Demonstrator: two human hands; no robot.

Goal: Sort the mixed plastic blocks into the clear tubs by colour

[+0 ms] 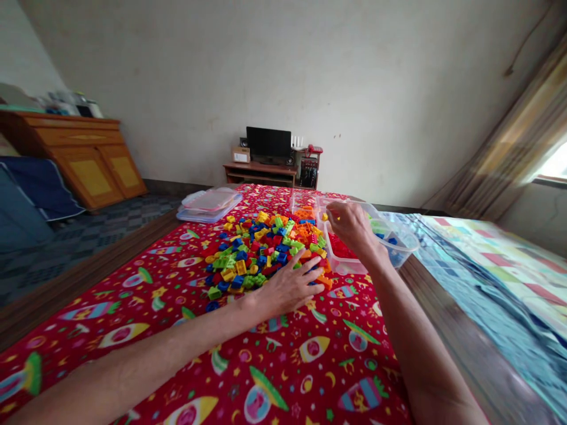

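Note:
A pile of mixed toy building bricks (254, 251) in red, blue, yellow, green and orange lies on a red patterned cloth (305, 366). My left hand (295, 283) rests at the pile's near right edge, open, its fingers spread over orange and blue bricks. Over a clear plastic box of red bricks (341, 248) hovers my right hand (352, 227), its fingers closed together; whatever they hold is hidden. More clear boxes stand around it: one with blue bricks (393, 241) to the right, others behind with yellow and green bricks, partly covered by my right hand.
Stacked clear plastic lids (210, 203) lie at the cloth's far left. On the right is a bed-like surface with a blue checked cover (469, 295). Beyond the far edge stand a desk (261, 169) with a black monitor (269, 143), and a wooden cabinet (88, 159) at left.

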